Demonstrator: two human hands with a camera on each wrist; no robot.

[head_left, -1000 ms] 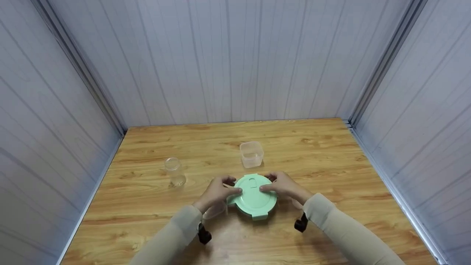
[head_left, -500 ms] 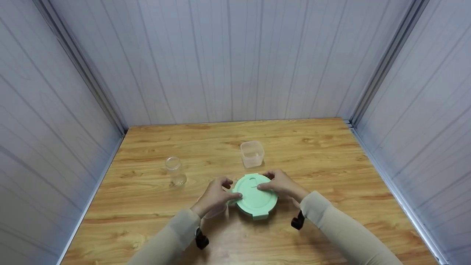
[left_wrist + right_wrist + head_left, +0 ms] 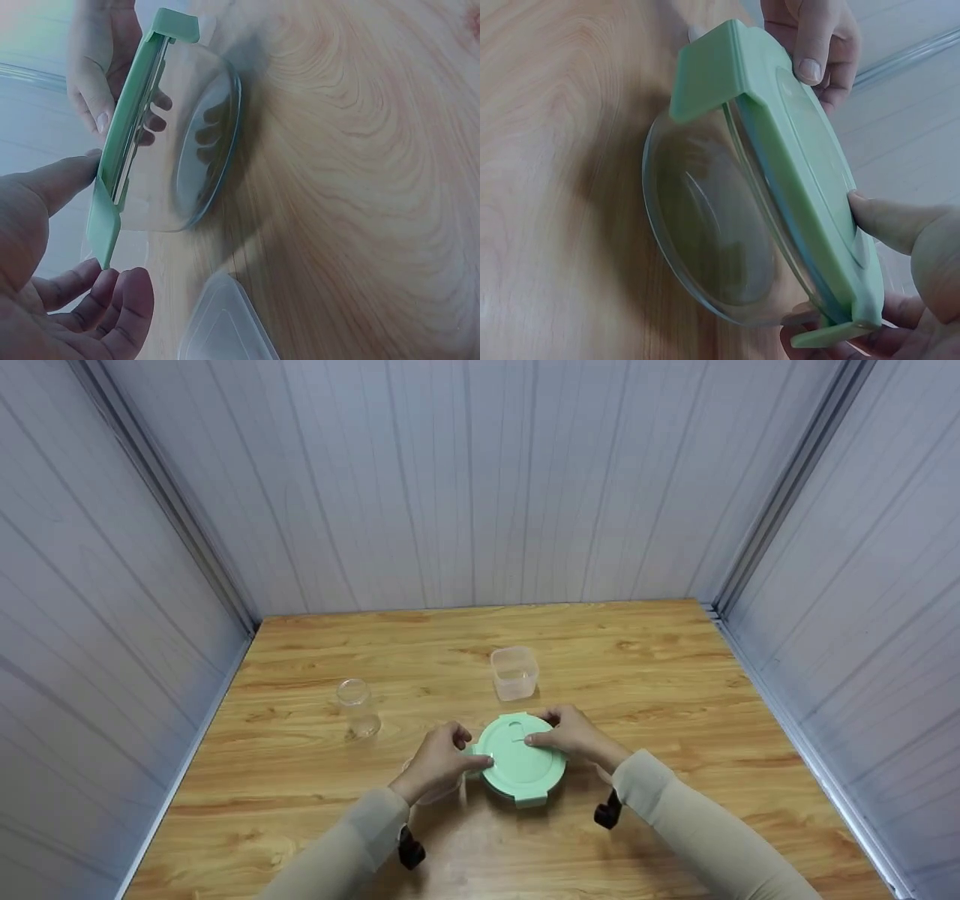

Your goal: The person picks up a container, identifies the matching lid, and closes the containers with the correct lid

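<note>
Between both hands is a round food container with a mint-green lid (image 3: 521,761) and a clear glass bowl (image 3: 712,217) beneath it. My left hand (image 3: 439,761) lays its thumb on the lid's left edge, while its curled fingers touch the tip of a side latch flap (image 3: 103,232), which sticks outward. My right hand (image 3: 581,735) grips the opposite side, thumb on top of the lid and fingers around the rim and glass. Two other latch flaps, on the near and far sides, show in the head view; the near flap (image 3: 530,800) angles downward. Whether the bowl touches the table is unclear.
A clear square tub (image 3: 515,675) stands behind the container. Farther left is a clear jar (image 3: 358,709). A translucent rounded-corner lid or tray (image 3: 229,322) lies by my left wrist. Something pale and clear is partly hidden by my right wrist. Walls border the wooden table (image 3: 637,660).
My left hand has shifted slightly toward me, its thumb lower on the lid's edge. My right thumb has slid a little leftward on the lid. The tub and jar stay put.
</note>
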